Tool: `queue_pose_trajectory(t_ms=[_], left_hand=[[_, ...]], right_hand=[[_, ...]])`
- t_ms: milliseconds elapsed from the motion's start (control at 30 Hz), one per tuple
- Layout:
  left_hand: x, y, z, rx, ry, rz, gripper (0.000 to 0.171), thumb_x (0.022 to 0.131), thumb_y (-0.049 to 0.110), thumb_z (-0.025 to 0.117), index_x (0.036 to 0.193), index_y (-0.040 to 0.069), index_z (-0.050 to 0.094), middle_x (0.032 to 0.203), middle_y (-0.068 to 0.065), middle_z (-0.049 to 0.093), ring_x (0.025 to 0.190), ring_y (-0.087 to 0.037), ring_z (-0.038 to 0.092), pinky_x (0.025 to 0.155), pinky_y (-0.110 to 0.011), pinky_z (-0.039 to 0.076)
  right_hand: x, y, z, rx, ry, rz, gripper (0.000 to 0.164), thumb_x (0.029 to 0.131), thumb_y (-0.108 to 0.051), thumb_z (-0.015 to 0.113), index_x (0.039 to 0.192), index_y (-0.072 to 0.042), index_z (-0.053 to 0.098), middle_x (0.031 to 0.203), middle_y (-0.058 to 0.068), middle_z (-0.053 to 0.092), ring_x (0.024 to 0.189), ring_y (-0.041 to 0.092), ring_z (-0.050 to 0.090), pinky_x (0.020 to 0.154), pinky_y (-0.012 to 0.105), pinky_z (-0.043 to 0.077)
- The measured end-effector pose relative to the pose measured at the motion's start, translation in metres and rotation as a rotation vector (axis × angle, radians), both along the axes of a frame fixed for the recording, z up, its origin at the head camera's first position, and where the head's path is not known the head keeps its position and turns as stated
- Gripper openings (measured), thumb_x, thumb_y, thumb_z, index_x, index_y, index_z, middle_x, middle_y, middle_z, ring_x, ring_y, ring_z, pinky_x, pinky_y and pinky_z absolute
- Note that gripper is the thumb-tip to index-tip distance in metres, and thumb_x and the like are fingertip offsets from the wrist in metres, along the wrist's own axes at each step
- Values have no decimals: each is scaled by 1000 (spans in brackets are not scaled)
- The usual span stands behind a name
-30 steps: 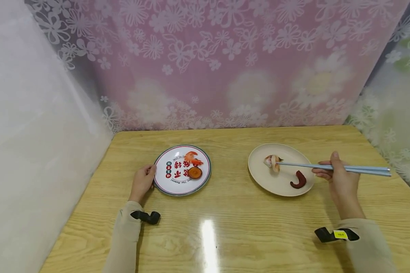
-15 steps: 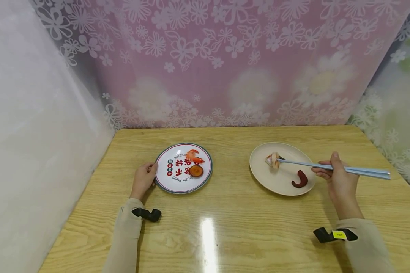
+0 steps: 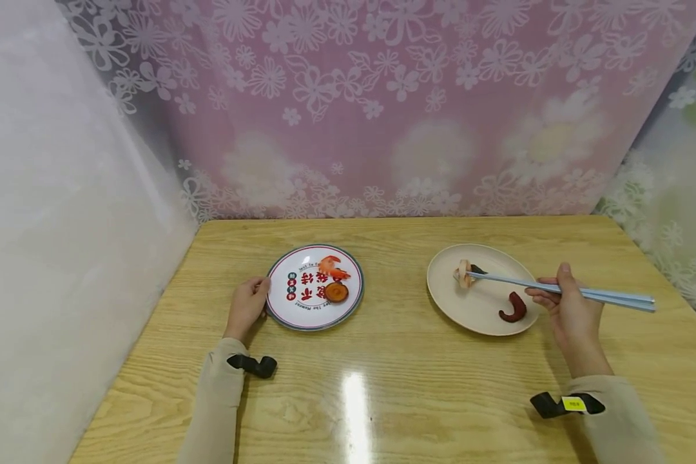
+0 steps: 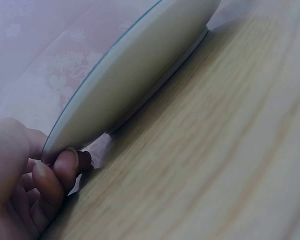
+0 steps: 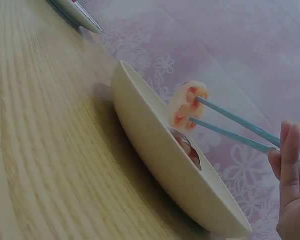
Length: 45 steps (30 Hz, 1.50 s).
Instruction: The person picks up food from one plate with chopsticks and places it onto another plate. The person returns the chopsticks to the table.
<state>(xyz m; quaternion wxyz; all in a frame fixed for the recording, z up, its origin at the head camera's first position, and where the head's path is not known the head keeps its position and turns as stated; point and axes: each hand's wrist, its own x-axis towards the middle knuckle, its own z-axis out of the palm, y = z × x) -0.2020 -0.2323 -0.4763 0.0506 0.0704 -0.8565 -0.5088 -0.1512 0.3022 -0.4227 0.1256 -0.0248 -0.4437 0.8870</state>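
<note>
My left hand (image 3: 248,306) pinches the left rim of a white plate (image 3: 278,299) with red lettering and a dark green edge. A shrimp (image 3: 332,265) and a round brown slice (image 3: 336,292) lie on that plate. My right hand (image 3: 574,316) holds pale blue chopsticks (image 3: 591,294). Their tips meet a pale round slice with holes, like lotus root (image 5: 189,106), which stands up above the rim of the beige plate (image 3: 452,309). Behind it lies a dark-edged piece (image 5: 186,147), partly hidden. A dark red curled piece (image 3: 513,308) rests on the beige plate's near right side.
Both plates stand on a wooden table (image 3: 394,386), with a gap between them. A pink flowered curtain (image 3: 348,148) hangs behind the table's far edge. A white sheet (image 3: 81,212) closes the left side.
The chopsticks and the pale slice have shifted slightly left and up over the beige plate, uncovering more of the dark-edged piece. My left hand stays on the white plate's rim.
</note>
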Motion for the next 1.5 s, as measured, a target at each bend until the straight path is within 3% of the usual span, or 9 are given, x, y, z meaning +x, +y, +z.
queue_pose_trajectory(t_ms=[533, 800, 1500], left_hand=[[2, 6, 2, -9, -3, 4, 32, 101, 19, 47, 117, -5, 63, 65, -4, 54, 46, -12, 47, 44, -24, 41], [2, 5, 2, -12, -12, 1, 33, 101, 19, 47, 117, -5, 62, 65, -4, 53, 46, -12, 47, 44, -24, 41], [2, 3, 2, -33, -34, 18, 33, 101, 20, 47, 117, -4, 62, 66, -4, 54, 48, -12, 48, 45, -25, 41]], right_hand=[[1, -6, 1, 27, -18, -26, 39, 98, -22, 54, 80, 8, 72, 67, 18, 69, 60, 21, 70, 55, 25, 55], [0, -20, 6, -19, -24, -20, 39, 98, -21, 53, 80, 7, 71, 68, 17, 69, 61, 22, 70, 55, 26, 55], [-3, -29, 5, 40, -34, -28, 40, 99, -23, 51, 79, 4, 72, 67, 15, 69, 59, 19, 70, 52, 23, 54]])
